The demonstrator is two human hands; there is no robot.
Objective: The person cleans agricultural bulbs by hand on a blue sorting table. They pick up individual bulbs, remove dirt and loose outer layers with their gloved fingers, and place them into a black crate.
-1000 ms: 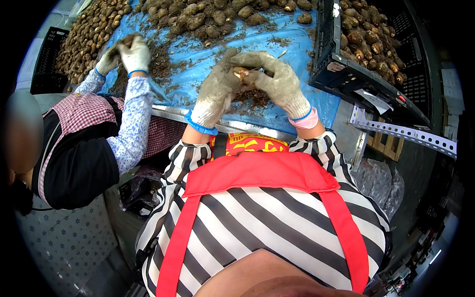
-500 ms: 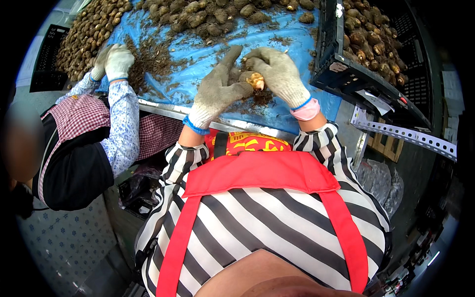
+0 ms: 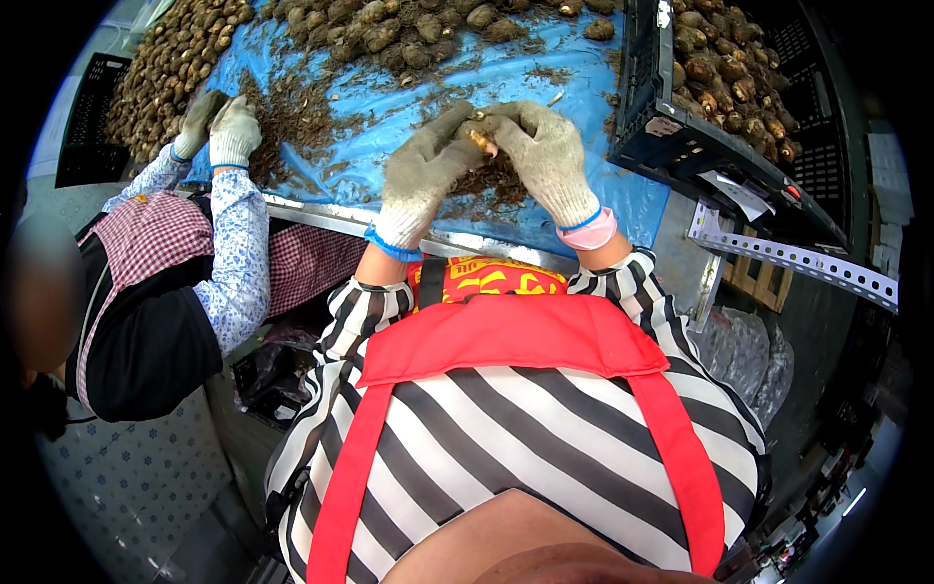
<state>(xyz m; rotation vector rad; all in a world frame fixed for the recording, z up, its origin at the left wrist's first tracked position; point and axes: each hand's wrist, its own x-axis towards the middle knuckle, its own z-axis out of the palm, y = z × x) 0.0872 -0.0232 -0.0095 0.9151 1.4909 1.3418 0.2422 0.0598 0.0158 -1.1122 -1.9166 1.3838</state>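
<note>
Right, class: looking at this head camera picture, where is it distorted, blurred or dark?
Head view: fisheye bends the metal table edge and perforated rail; black vignette rings the frame; a blurred patch sits at far left; both gloved hands, left hand and right hand, are sharp and evenly lit.

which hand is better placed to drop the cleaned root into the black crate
Right, probably. The right hand pinches the small root with the left hand, and the black crate of roots sits on the right side, so the left would cross over.

Blue-sheeted table (image 3: 603, 209) carries, probably, root tubers (image 3: 389, 29), loose trimmings (image 3: 292, 117)
</note>
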